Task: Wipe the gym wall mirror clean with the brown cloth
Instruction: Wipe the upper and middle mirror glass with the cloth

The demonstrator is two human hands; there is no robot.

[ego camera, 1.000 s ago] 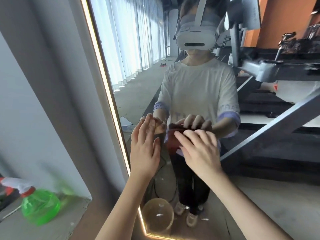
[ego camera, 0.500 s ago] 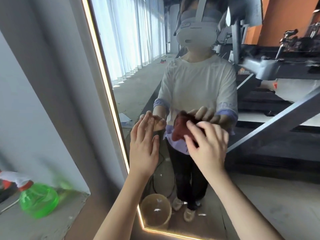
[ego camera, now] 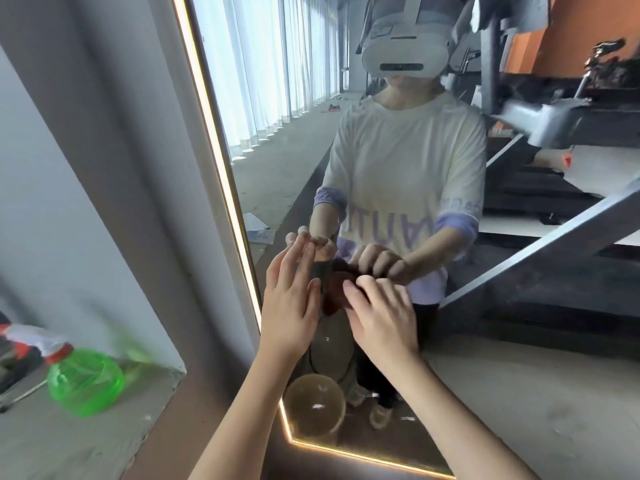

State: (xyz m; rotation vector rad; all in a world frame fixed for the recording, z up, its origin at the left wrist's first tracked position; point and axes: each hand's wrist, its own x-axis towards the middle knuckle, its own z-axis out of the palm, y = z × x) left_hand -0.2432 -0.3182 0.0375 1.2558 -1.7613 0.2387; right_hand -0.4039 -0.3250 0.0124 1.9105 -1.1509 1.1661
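Observation:
The wall mirror (ego camera: 284, 168) stands right in front of me, its lit frame edge (ego camera: 221, 161) running down the left side. My left hand (ego camera: 291, 299) lies flat on the glass near that edge, fingers straight. Just to its right, my right hand (ego camera: 381, 317) holds the brown cloth (ego camera: 334, 289) against the glass. My fingers cover most of the cloth, and in the reflection they curl round it.
A green spray bottle (ego camera: 85, 379) with a red and white trigger stands on the grey ledge (ego camera: 86, 438) at lower left. A clear ball (ego camera: 315, 403) shows near the mirror's bottom corner. Gym machines and a curtained window wall are reflected in the glass.
My right hand has slid the cloth down and to the left across the glass, closer to my left hand. The left hand has stayed almost where it was.

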